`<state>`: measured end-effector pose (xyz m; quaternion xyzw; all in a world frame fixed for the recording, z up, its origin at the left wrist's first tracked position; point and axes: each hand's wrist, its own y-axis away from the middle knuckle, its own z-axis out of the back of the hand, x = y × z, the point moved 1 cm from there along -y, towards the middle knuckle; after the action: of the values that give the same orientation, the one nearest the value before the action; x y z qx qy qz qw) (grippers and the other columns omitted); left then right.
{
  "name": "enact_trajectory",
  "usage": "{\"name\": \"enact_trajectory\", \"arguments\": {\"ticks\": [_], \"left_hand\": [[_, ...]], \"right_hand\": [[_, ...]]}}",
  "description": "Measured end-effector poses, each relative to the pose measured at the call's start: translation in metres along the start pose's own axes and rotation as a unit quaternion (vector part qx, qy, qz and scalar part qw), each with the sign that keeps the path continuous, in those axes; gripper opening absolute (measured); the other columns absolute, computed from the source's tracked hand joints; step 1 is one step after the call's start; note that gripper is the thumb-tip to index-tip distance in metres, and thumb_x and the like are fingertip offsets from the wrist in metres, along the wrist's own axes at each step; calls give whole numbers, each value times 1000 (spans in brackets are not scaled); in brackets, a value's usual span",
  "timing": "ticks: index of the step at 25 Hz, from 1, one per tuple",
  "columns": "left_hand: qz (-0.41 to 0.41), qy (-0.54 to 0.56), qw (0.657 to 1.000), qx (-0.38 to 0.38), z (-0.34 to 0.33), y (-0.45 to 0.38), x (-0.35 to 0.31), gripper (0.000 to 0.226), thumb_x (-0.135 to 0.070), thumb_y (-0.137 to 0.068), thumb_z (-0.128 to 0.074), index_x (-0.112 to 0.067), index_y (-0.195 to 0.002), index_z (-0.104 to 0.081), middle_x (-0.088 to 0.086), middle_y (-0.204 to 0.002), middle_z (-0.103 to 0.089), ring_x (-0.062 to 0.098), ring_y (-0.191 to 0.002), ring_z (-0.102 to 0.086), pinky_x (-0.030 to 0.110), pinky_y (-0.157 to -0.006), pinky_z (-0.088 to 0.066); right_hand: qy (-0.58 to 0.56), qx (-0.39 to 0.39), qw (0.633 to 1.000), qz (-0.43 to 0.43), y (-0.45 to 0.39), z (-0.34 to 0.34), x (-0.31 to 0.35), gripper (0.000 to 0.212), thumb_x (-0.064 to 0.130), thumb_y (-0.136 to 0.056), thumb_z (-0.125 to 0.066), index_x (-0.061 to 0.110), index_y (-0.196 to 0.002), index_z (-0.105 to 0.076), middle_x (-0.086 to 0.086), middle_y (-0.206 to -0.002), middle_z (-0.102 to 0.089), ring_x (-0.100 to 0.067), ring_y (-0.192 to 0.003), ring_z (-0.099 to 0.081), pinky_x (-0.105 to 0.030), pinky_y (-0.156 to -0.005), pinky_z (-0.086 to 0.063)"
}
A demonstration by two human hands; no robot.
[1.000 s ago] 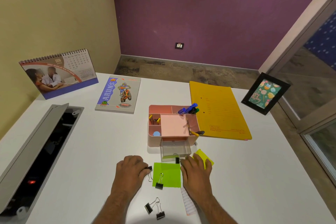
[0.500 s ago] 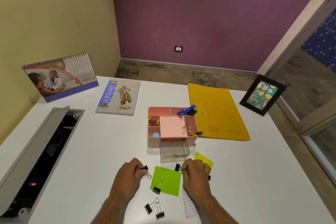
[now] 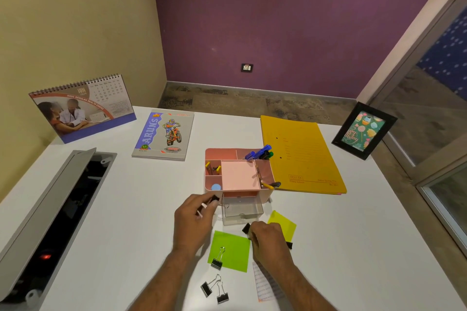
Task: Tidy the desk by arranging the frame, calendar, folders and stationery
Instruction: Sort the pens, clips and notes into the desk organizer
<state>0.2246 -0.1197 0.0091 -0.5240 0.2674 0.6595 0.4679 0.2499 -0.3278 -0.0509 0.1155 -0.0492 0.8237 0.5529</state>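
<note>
My left hand [image 3: 194, 219] pinches a black clip [image 3: 214, 199] at the clear drawer [image 3: 242, 212] of the pink organiser [image 3: 238, 175], centre frame. My right hand [image 3: 267, 240] grips another clip [image 3: 246, 228] beside it. Calendar [image 3: 80, 108] upper left; folder [image 3: 300, 154] and frame [image 3: 364, 130] right.

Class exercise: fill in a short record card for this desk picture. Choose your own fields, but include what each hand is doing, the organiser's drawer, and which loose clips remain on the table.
left hand: pinches a black binder clip beside the organiser
right hand: pinches another black clip
pink organiser: clear drawer pulled open
loose clips: one on the green note, two near the table's front edge
</note>
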Motion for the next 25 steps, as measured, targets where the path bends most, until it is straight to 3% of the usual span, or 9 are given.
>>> {"name": "enact_trajectory", "arguments": {"ticks": [5, 10, 12, 14, 16, 19, 22, 25], "left_hand": [[-28, -141, 988, 55, -22, -16, -12, 16, -31, -84, -73, -31, -100, -75, -16, -92, -72, 3, -79, -62, 20, -72, -52], [15, -238, 968, 80, -36, -21, -23, 20, -42, -87, -68, -33, -104, -73, -10, -95, -75, 11, -83, -65, 23, -73, -51], [16, -267, 959, 93, -40, -22, -25, 24, -43, -89, -65, -32, -109, -71, -8, -99, -75, 12, -85, -65, 23, -75, -49], [11, -277, 955, 103, -41, -23, -24, 26, -41, -90, -64, -32, -113, -70, -7, -105, -74, 13, -90, -65, 23, -78, -48], [4, -268, 956, 116, -39, -22, -21, 25, -38, -90, -65, -32, -113, -71, -9, -107, -73, 11, -92, -64, 21, -79, -46], [-4, -175, 975, 138, -37, -19, -15, 20, -34, -89, -67, -31, -108, -73, -15, -103, -73, 3, -86, -62, 19, -80, -49], [2, -53, 990, 133, -37, -15, -20, 15, -28, -89, -68, -29, -102, -76, -18, -93, -72, -6, -79, -61, 11, -70, -47], [9, -38, 994, 100, -30, -11, -22, 3, -27, -84, -72, -30, -86, -73, -18, -79, -70, -3, -76, -62, 13, -64, -46]], "right_hand": [[105, -22, 992, 66, -2, 10, 10, 40, 24, -41, -86, 29, -54, -48, 7, -43, -51, -10, -40, -48, -21, -48, -40], [131, -29, 988, 80, 0, 11, 12, 41, 22, -40, -87, 30, -60, -52, 8, -48, -54, -11, -44, -50, -22, -49, -39], [65, -55, 995, 42, 2, 13, 11, 40, 18, -49, -85, 29, -62, -49, 9, -51, -54, -12, -47, -51, -23, -52, -38], [-54, -98, 994, -6, 6, 14, 9, 29, 8, -64, -70, 25, -66, -47, 9, -59, -54, -16, -56, -52, -29, -61, -43], [-175, -147, 972, -49, 10, 17, 12, 18, 5, -69, -57, 20, -70, -50, 8, -67, -55, -17, -66, -53, -34, -64, -46], [-316, -225, 917, -93, 12, 36, 22, 18, 3, -73, -56, 20, -73, -56, 8, -72, -60, -14, -72, -57, -32, -62, -49], [-385, -273, 876, -96, 2, 60, 31, 36, -7, -76, -67, 28, -74, -59, 9, -74, -66, -11, -71, -62, -23, -65, -52], [-362, -269, 887, -93, -16, 72, 31, 34, -6, -76, -70, 26, -74, -58, 12, -75, -66, -7, -71, -62, -18, -65, -50]]}}
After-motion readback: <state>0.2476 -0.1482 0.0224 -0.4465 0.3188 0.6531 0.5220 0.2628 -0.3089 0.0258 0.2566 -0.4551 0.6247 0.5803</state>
